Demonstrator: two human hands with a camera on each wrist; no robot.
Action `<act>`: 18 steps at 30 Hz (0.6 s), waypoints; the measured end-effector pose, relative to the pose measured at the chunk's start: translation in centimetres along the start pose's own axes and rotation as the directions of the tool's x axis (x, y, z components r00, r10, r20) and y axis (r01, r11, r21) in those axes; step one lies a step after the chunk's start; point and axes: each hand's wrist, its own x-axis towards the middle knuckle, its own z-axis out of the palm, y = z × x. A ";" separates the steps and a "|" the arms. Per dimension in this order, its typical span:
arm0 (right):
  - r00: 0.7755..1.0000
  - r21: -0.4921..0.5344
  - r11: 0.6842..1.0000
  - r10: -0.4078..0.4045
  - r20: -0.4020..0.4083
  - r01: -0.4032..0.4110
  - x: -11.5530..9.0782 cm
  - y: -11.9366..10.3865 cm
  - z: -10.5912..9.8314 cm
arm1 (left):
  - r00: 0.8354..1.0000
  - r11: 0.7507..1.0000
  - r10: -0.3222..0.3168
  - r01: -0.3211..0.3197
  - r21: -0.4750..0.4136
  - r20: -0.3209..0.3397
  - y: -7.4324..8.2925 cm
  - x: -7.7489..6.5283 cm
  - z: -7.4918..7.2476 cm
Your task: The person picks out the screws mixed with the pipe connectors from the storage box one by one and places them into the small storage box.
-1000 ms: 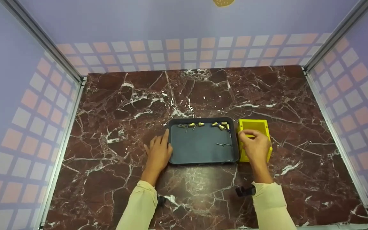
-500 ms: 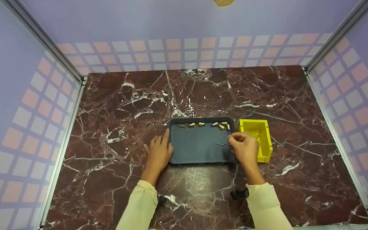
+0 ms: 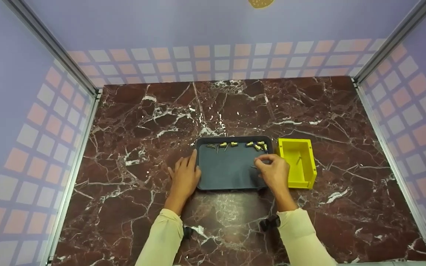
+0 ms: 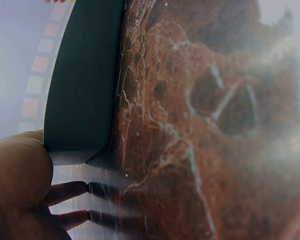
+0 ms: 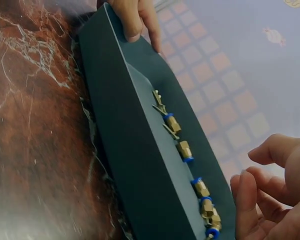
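My left hand point(image 3: 184, 176) holds the left end of a dark grey tray point(image 3: 231, 186), its thumb over the rim and the other fingers outside, fairly straight. In the head view my right hand point(image 3: 275, 171) hovers over the tray's right side, fingertips close to a small screw point(image 3: 253, 166). The right wrist view shows a gap between the thumb and forefinger of this right hand point(image 5: 275, 185), with nothing visible between them. Brass fittings with blue collars point(image 5: 186, 150) lie along the tray's far side, beside a few thin screws point(image 3: 211, 146) at the far left corner.
A yellow bin point(image 3: 301, 184) stands just right of the tray, with a small screw point(image 3: 298, 160) inside. Both rest on a dark red marbled tabletop point(image 3: 142, 129). Pale purple panels with a checked band point(image 3: 213, 62) enclose its back and sides.
My right hand has moved left from above the yellow bin to the tray's right side, uncovering the bin's inside. The left hand has stayed at the tray's left end.
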 end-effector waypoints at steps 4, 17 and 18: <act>1.000 -0.012 1.000 0.015 0.004 -0.015 0.2 -0.2 1.0 | 1.000 1.000 -0.010 0.010 0.000 0.004 0.0 0.0 0.1; 1.000 -0.075 0.997 -0.029 -0.005 0.028 1.8 -0.8 4.4 | 1.000 1.000 0.001 -0.001 -0.005 -0.009 0.1 -0.1 0.1; 0.999 -0.080 0.996 -0.036 -0.005 0.036 1.9 -0.9 4.6 | 1.000 1.000 -0.001 0.001 -0.005 -0.007 0.1 -0.1 0.1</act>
